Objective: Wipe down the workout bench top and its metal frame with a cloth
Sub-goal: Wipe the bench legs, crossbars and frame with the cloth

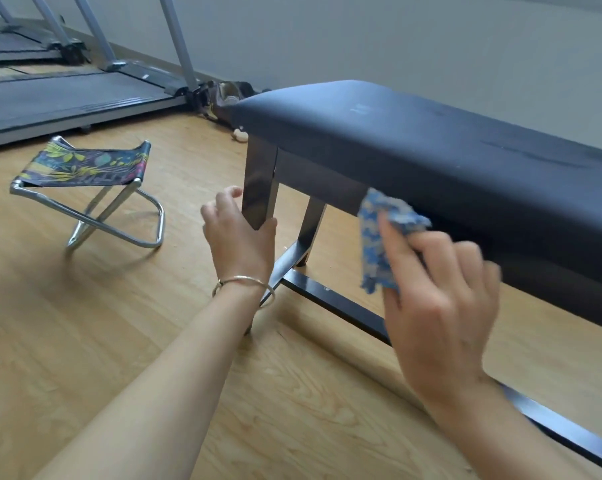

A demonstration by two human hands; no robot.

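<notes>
Cloth [384, 237] in right hand [438, 306] — against bench [396, 133]

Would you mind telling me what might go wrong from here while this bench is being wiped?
1. The left hand grips the front leg, so the metal under it may go unwiped.
2. The bangle on that wrist appears near the lower bar and could scratch it.
3. The right hand holds the cloth bunched against the side edge of the bench top, so it may miss spots.
</notes>
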